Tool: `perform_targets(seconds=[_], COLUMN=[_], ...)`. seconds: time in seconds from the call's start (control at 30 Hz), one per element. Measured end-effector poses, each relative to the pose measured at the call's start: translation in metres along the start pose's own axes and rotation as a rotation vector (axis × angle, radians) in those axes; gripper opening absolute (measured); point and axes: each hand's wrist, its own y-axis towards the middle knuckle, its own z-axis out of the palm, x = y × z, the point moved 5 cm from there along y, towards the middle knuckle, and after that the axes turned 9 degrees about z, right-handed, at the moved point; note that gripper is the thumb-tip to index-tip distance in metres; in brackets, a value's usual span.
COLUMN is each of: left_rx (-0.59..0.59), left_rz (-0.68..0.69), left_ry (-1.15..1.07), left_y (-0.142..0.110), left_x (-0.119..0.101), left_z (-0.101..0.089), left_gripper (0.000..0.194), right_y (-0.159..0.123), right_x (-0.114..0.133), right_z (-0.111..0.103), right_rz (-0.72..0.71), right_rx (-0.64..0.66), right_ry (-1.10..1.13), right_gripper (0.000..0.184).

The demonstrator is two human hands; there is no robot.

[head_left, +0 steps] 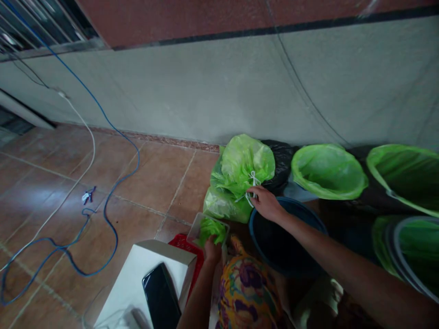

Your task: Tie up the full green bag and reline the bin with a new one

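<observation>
A full green plastic bag [240, 176], tied with a white string [253, 185], stands on the floor against the wall. My right hand [265, 202] is closed on the string at the bag's knot. My left hand [212, 250] is closed on a bunch of green plastic [212, 228] that lies in a clear rectangular tub [199, 224]. The tub sits just below the tied bag, beside a red basket [187, 246].
A dark blue bucket [284, 242] stands under my right arm. Bins lined with green bags [327, 171] fill the right side. A white box [137, 274] with a black phone [161, 297] sits at lower left. Blue [106, 214] and white cables cross the tiled floor.
</observation>
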Motion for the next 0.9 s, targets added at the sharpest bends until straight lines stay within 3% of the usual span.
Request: perform_targets(seconds=[0.17, 0.3, 0.4, 0.47, 0.53, 0.6, 0.67, 0.77, 0.83, 0.9], left_rx=[0.047, 0.045, -0.062, -0.224, -0.438, -0.537, -0.443, -0.227, -0.067, 0.078], left_rz=[0.011, -0.027, -0.039, -0.022, 0.038, 0.148, 0.26, 0.366, 0.375, 0.364], left_ry=[-0.001, -0.023, -0.03, -0.104, -0.346, -0.683, -0.96, -1.282, -1.395, -1.455], left_y=[0.013, 0.021, 0.017, 0.01, -0.002, -0.016, -0.031, -0.06, -0.078, -0.095], left_x=[-0.006, -0.013, -0.021, -0.03, -0.046, -0.071, -0.11, -0.177, -0.22, -0.258], left_z=[0.018, 0.01, -0.022, -0.054, -0.09, -0.119, -0.139, -0.161, -0.168, -0.169], left_gripper=[0.032, 0.031, 0.032, 0.033, 0.027, 0.023, 0.024, 0.027, 0.03, 0.029], right_y=[-0.059, -0.077, -0.074, -0.071, -0.072, -0.078, -0.089, -0.111, -0.124, -0.133], right_x=[0.006, 0.011, 0.02, 0.026, 0.032, 0.039, 0.05, 0.07, 0.084, 0.09], right_z=[0.049, 0.055, 0.03, 0.008, -0.013, -0.031, -0.047, -0.072, -0.089, -0.104], right_rz=[0.024, 0.096, 0.089, 0.082, 0.081, 0.073, 0.048, -0.046, -0.142, -0.209], right_rx=[0.086, 0.138, 0.131, 0.121, 0.137, 0.168, 0.195, 0.17, 0.094, -0.018], right_ry=[0.227, 0.281, 0.252, 0.215, 0.205, 0.225, 0.259, 0.277, 0.274, 0.291], right_gripper=[0.033, 0.031, 0.031, 0.03, 0.029, 0.03, 0.039, 0.074, 0.096, 0.102])
